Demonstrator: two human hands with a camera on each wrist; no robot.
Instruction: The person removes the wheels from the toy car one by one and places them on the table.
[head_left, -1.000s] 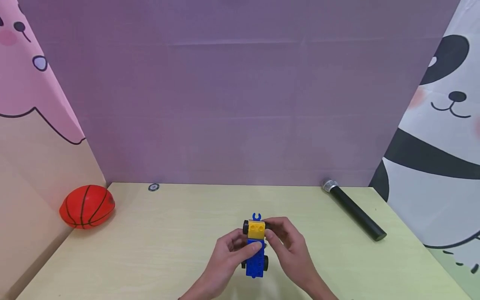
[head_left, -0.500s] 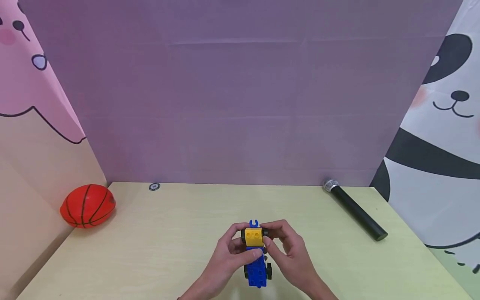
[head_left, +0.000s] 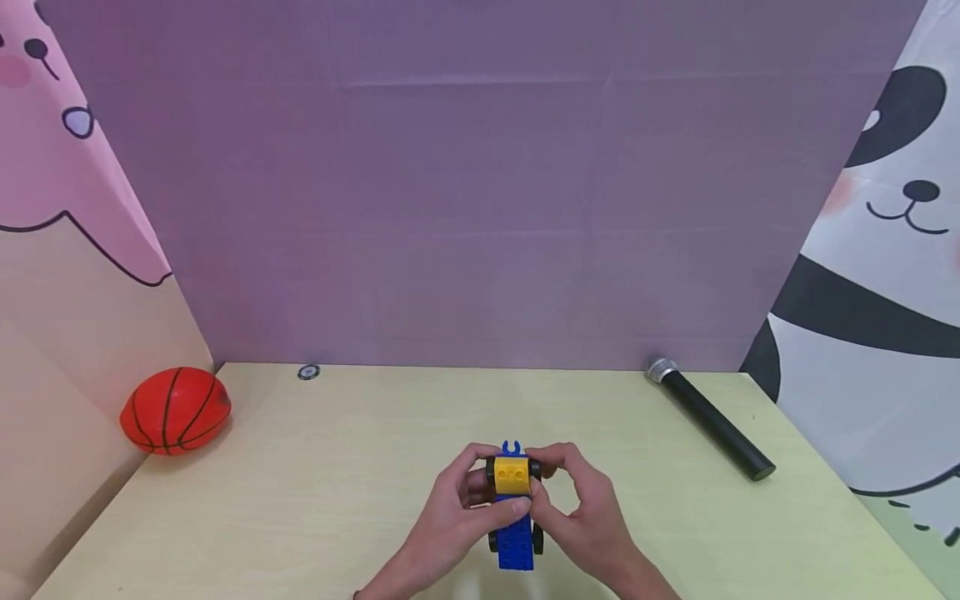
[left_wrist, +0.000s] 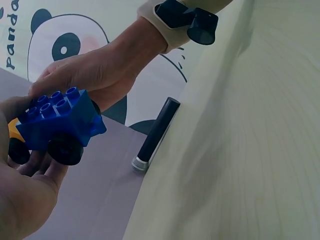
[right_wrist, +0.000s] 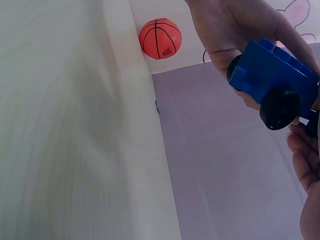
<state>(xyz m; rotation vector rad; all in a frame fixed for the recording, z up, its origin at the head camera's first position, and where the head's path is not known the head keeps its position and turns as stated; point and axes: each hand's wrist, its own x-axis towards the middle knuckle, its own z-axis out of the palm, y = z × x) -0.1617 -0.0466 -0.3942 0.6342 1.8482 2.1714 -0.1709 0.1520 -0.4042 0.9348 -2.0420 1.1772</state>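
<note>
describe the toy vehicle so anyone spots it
Find the pale table. Over its near side, the left hand and right hand grip the toy vehicle. Unlike the red ball and black microphone, it is blue and yellow with black wheels.

L hand (head_left: 452,518) covers pt. of brick toy car (head_left: 515,548); far beyond this hand, markings on round disc (head_left: 308,372) are too small to read.

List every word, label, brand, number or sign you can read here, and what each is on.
"panda": on the panda wall, printed sideways in the left wrist view.
Disc at the table's back edge: centre mark, too small to read.
Ball: dark mark, too blurred to read.
Toy and microphone: no readable text.
</note>
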